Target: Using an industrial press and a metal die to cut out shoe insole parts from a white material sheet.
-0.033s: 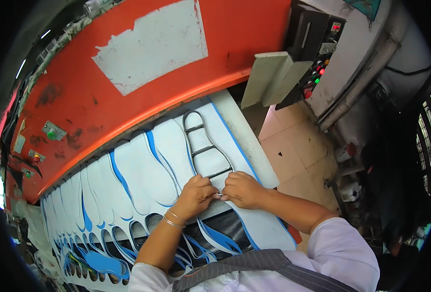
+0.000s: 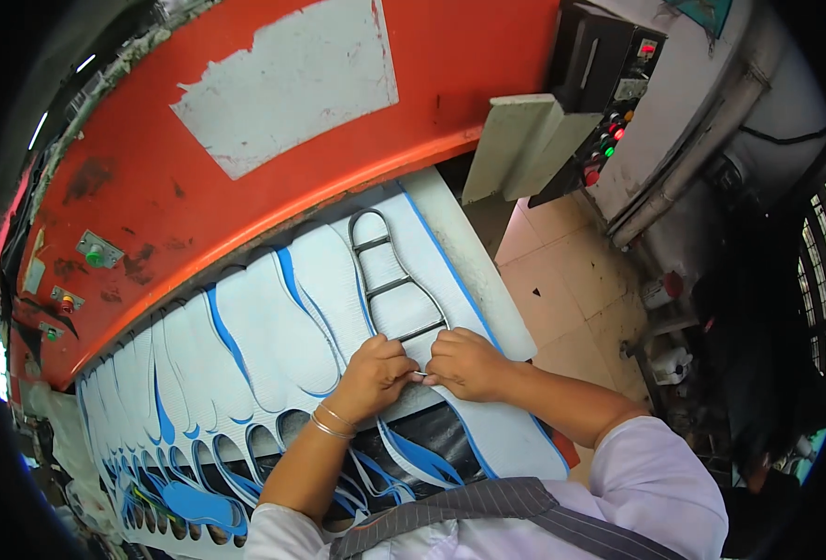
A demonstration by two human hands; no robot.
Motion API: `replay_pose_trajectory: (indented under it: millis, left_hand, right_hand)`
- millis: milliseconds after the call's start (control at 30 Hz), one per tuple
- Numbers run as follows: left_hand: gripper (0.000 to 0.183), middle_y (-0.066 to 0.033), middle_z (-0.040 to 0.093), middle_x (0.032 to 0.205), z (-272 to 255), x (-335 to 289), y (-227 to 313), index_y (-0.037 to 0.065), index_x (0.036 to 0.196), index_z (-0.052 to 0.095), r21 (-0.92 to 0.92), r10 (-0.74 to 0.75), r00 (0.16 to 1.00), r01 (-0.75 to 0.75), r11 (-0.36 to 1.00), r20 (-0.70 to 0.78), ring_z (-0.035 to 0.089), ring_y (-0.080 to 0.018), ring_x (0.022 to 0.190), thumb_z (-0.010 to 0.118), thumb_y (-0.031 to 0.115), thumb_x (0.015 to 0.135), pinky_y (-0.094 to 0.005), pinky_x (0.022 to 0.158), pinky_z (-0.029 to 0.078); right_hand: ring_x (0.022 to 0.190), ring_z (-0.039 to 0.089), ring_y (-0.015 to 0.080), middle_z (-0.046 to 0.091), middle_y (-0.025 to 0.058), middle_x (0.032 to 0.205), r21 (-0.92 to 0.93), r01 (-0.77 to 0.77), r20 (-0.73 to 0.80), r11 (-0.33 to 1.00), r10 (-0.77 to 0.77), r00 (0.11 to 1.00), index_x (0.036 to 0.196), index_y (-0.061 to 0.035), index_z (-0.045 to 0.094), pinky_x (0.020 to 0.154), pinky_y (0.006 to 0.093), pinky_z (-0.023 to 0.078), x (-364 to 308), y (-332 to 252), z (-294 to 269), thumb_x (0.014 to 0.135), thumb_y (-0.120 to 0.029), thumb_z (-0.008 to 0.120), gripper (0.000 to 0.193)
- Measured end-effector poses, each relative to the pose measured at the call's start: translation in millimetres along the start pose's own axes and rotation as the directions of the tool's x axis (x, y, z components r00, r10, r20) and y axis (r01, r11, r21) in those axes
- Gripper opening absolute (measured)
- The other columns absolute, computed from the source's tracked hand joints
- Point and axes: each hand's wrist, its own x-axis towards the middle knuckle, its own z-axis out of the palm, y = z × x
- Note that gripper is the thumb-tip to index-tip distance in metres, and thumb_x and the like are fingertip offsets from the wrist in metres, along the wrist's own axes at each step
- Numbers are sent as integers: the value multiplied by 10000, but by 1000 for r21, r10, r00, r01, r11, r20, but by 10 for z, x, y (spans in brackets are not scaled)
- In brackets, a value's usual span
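Observation:
A sole-shaped metal cutting die with crossbars lies on a white textured foam sheet with blue edges. My left hand and my right hand meet at its near end. Fingers of both are pinched closed on the rim, knuckles almost touching. Between the fingertips a small bit of shiny metal shows; the rest of that end is hidden. Left of the die, sole-shaped cut lines and slits run through the sheet, showing blue. A loose blue sole piece rests at the near left, among cut-out holes.
A big orange press beam spans the far side above the sheet, with push buttons at its left. A bent metal plate juts out beside a dark control box with lit buttons. Tiled floor lies to the right.

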Motion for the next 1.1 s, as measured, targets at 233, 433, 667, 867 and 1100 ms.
replay_pose_trajectory:
  millis: [233, 433, 667, 867, 1100]
  left_hand:
    - [105, -23, 550, 748, 95, 42, -245, 121, 790, 698, 20, -24, 999, 25, 999, -36, 504, -224, 685, 765, 160, 719, -358, 619, 415]
    - [161, 2, 608, 801, 175, 102, -215, 150, 798, 702, 164, -60, 997, 68, 984, -53, 554, -213, 722, 797, 214, 683, -351, 660, 427]
    - [130, 4, 592, 756, 177, -162, -58, 145, 785, 700, 84, -81, 983, 96, 992, -162, 550, -215, 715, 785, 160, 687, -342, 653, 432]
    - [128, 3, 537, 744, 112, -233, 153, 150, 791, 695, 25, -56, 982, 61, 998, -179, 501, -217, 722, 781, 175, 700, -349, 663, 360]
    - [214, -20, 565, 813, -51, -113, -95, 126, 895, 667, 99, 72, 986, -58, 993, -149, 549, -241, 826, 741, 278, 764, -362, 745, 421]
  right_hand:
    - [790, 523, 245, 516, 33, 787, -91, 48, -168, 995, -63, 984, 901, -75, 650, 682, 381, 417, 306, 138, -518, 796, -245, 720, 212]
    - [871, 557, 248, 545, 43, 858, 65, 4, 25, 998, -5, 1000, 874, -63, 617, 722, 360, 429, -18, 371, -84, 784, -160, 698, 155]
    - [795, 515, 253, 520, 69, 796, 114, 7, 92, 993, -18, 996, 780, -60, 617, 707, 362, 419, 60, 211, 35, 796, -121, 690, 96]
    - [743, 501, 269, 493, 69, 754, 198, 13, 85, 980, -30, 996, 753, -78, 608, 689, 375, 405, 37, 94, 54, 777, -109, 719, 118]
    - [759, 529, 260, 563, 73, 820, 100, 49, 115, 994, -60, 991, 785, -66, 633, 688, 371, 430, 66, 70, 18, 746, -154, 760, 159]
